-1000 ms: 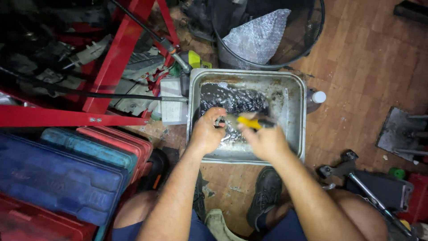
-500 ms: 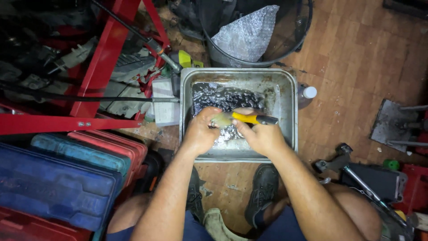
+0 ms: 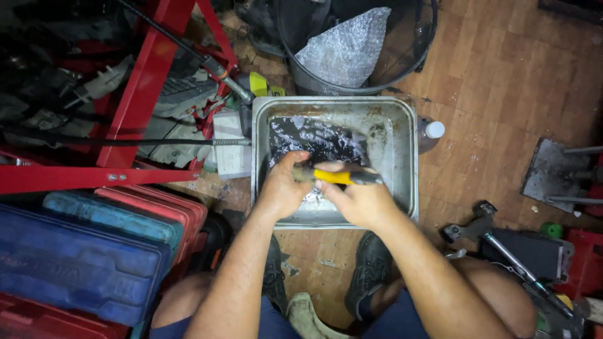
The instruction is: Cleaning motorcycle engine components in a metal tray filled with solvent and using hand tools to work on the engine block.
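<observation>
We see a red steel frame (image 3: 135, 107) at left and a black bin (image 3: 358, 47) up top, with a metal tray (image 3: 399, 157) of dark liquid on the wood floor between our feet. Over the tray, our left hand (image 3: 282, 188) is clenched on a small part we can't make out. Our right hand (image 3: 361, 201) grips a yellow-handled tool (image 3: 342, 177), its tip at that part.

Yellow tool (image 3: 336, 177), grey metal tray (image 3: 402, 157), red frame (image 3: 141, 94), seemingly blue case (image 3: 69, 263).
</observation>
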